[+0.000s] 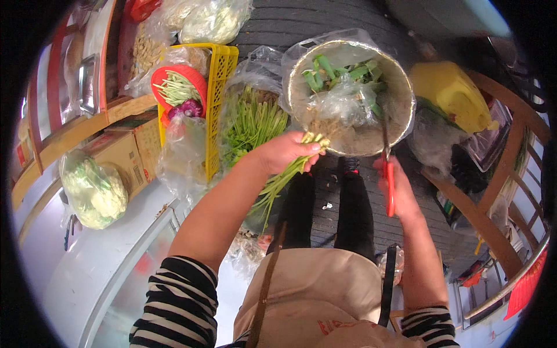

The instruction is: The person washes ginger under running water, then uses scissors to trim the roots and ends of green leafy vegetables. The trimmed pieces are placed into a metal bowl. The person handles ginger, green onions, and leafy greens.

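Observation:
My left hand (285,153) grips a small bunch of green-stemmed vegetable (274,185). Its pale cut ends point over the near rim of a round waste bin (401,100), and thin leafy ends trail toward my legs. In my right hand (402,189) is a pair of scissors with red handles (390,187). The blades point up across the bin's near right rim, apart from the bunch; whether they are spread is hard to tell. Inside the bin lie green leaf scraps (324,71), crumpled clear plastic (343,102) and brownish root trimmings (320,124).
Left of the bin, an open plastic bag holds more green stems (252,115). Beside it stands a yellow crate (213,108) with a red basket (200,82) of cut beans. Bagged cauliflower (98,195) sits further left. A yellow jug (452,95) and brown wooden frame (461,195) are at right.

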Available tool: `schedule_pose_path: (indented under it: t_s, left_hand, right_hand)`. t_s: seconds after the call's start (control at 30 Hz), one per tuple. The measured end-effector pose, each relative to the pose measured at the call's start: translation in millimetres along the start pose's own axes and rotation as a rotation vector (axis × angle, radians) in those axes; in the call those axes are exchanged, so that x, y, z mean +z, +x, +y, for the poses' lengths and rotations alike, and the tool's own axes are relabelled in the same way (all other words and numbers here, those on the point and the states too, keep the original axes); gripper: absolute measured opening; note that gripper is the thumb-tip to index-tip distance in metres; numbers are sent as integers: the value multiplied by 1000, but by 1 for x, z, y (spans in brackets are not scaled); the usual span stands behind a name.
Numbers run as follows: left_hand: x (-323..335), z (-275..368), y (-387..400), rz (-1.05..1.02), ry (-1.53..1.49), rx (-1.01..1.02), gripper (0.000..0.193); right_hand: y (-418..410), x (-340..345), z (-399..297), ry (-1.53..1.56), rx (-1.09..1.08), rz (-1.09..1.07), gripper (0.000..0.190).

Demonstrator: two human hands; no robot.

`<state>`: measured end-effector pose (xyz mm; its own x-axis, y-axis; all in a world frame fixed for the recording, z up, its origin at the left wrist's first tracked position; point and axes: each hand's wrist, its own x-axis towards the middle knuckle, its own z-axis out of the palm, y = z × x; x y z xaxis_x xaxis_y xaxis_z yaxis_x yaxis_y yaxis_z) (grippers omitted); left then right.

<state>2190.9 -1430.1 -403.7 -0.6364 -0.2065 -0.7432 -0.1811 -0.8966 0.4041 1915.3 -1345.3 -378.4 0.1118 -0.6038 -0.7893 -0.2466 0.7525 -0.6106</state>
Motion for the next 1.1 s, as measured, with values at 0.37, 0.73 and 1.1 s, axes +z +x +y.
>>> schedule_pose_path:
  t_s: [0.37,0.73,1.1]
  left_hand:
    - [3,25,16,19,73,112,21]
    - [10,22,30,-132,-9,-58,21]
    - [11,10,41,-189,-72,-148,27]
  right_hand:
    - [-1,-7,2,-557,-221,-208,42]
    - [10,-4,-9,-624,-212,-201,29]
    - [16,-8,4,-891,-229,-236,30]
